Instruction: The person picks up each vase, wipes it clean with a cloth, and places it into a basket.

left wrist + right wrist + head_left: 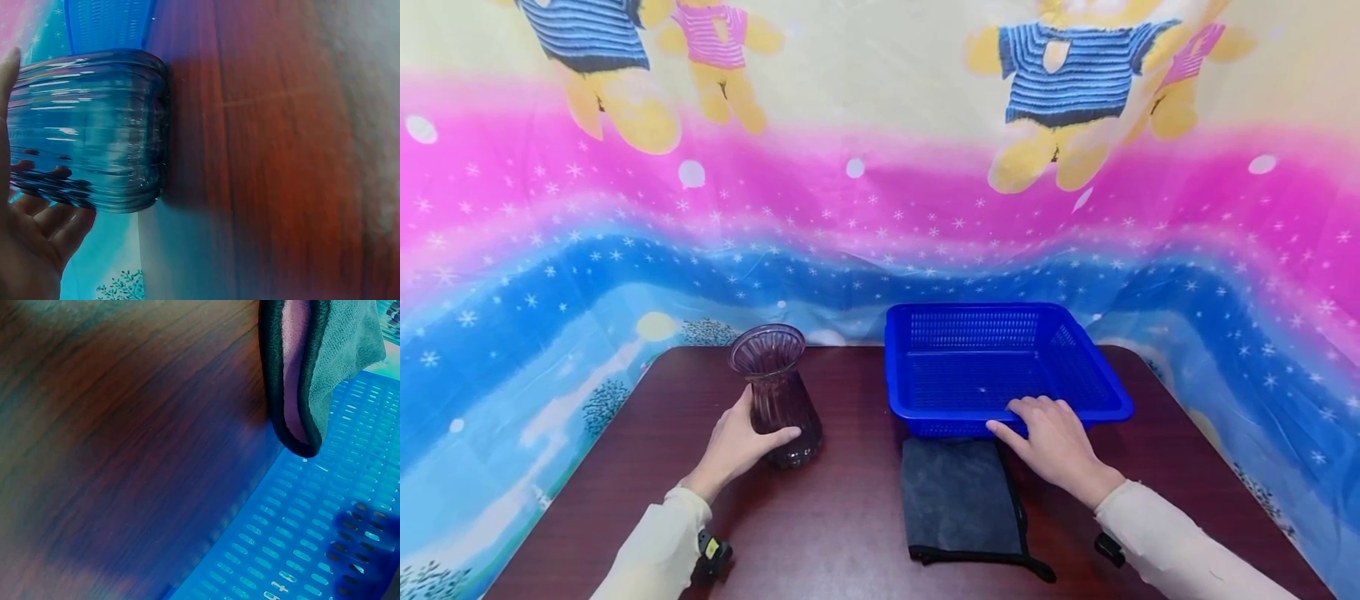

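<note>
A purple-tinted, ribbed glass vase with a flared mouth stands upright on the left part of the table. My left hand grips its lower body from the left, thumb across the front. In the left wrist view, fingers show beyond the ribbed glass. At the right, my right hand holds the front rim of a blue plastic basket, fingers over the rim and thumb in front. Before the basket lies a folded dark grey cloth with black edging; the right wrist view shows pink inside its fold.
The dark red-brown wooden table has rounded back corners. Behind and beside it hangs a printed curtain with bears and snowflakes. A small black device is strapped at the left wrist, another at the right.
</note>
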`<state>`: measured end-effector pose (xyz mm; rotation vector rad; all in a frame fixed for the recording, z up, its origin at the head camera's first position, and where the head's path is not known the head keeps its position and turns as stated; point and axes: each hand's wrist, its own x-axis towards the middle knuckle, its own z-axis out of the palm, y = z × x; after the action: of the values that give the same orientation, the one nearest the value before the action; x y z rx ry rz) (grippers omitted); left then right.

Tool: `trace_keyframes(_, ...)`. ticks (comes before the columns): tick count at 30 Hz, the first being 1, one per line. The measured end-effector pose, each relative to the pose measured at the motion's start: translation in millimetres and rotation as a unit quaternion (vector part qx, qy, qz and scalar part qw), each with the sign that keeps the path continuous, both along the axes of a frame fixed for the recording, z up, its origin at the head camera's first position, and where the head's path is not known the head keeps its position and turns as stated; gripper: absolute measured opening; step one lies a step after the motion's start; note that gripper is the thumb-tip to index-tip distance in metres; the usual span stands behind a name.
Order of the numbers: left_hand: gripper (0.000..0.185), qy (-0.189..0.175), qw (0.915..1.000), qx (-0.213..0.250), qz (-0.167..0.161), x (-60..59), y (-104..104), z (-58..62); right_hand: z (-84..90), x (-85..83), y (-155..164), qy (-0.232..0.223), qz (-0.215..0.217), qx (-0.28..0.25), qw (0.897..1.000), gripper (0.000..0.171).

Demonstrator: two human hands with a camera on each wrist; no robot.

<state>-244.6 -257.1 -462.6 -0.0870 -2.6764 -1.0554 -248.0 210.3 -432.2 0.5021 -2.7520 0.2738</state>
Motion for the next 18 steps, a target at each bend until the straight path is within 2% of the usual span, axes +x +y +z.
trace_keyframes(5,0.086,0.023,0.9997,0.000,-0.003,-1.9,1.0,2.3,-0.3,-0.3,0.1,0.001,0.001,-0.002,1.000,0.054)
trace_keyframes(12,0.080,0.035,0.9993,0.012,-0.008,-2.0,3.9,5.2,-1.7,0.6,1.7,0.005,0.001,-0.004,1.000,0.054)
trace_keyframes(18,0.079,0.039,0.9992,0.012,0.005,-0.6,1.3,6.5,-0.6,0.9,0.8,0.003,0.003,-0.004,1.000,0.055)
